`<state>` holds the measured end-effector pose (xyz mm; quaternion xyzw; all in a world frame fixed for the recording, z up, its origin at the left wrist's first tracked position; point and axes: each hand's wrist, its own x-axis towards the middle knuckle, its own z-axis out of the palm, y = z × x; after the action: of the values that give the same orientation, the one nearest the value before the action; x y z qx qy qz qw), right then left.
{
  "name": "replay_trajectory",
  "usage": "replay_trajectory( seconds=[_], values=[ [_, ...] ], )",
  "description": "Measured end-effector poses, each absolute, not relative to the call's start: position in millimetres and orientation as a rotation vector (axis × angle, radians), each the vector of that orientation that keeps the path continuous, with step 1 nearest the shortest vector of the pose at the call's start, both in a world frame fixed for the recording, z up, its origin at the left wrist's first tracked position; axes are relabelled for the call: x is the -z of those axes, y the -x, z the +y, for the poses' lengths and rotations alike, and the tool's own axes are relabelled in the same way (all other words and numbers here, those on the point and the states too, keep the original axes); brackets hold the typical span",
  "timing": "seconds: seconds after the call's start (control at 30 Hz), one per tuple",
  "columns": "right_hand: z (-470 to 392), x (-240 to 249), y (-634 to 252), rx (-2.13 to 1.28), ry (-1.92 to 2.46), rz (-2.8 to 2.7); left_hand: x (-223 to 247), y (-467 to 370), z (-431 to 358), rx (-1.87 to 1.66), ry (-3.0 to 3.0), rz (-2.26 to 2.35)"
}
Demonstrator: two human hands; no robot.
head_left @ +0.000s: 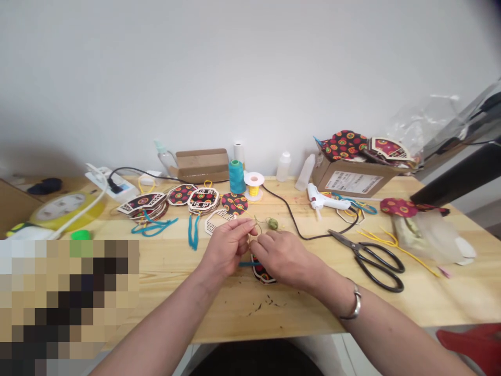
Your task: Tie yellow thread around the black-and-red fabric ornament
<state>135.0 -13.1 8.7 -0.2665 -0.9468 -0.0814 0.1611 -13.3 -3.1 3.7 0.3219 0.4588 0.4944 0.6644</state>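
Near the middle of the table my left hand (230,243) pinches a thin olive-green cord (256,222) between thumb and forefinger. My right hand (284,256) is closed beside it, its fingertips at the lower part of the same cord. Just beyond the hands lies a small ball of green cord (273,223). Partly covered by my right hand, a dark patterned ornament (263,275) with a pale rim rests on the table. A strip of blue cord (247,264) sticks out to its left, between the hands.
Patterned ornaments (203,200) with blue tassels lie at the left back. A blue thread cone (237,177) and a yellow spool (254,189) stand behind the hands. To the right are a glue gun (326,200), black scissors (368,256) and a filled cardboard box (352,177).
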Motion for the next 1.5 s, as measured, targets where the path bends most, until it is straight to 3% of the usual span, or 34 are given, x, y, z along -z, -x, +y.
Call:
replay_trajectory(
  seconds=[0.1, 0.3, 0.4, 0.47, 0.9, 1.5],
  values=[
    [-8, -14, -140, -0.102, 0.793, -2.435, -4, 13, -3, -1.152, -0.717, 1.024],
    [8, -11, -141, -1.097, 1.103, -1.659, -4, 10, -5, -1.164, -0.841, 1.100],
    [12, -7, -137, -1.642, 1.013, -1.346, -3, 9, -7, -1.144, -0.912, 1.118],
    [12, -6, -136, -1.792, 0.943, -1.253, -3, 8, -8, -1.126, -0.946, 1.135],
    [13, -9, -141, -1.690, 1.004, -1.286, -3, 6, -10, -1.056, -0.990, 1.163],
    [16, -8, -141, -1.848, 0.943, -1.195, -4, 7, -9, -1.048, -0.918, 1.065]
  ],
)
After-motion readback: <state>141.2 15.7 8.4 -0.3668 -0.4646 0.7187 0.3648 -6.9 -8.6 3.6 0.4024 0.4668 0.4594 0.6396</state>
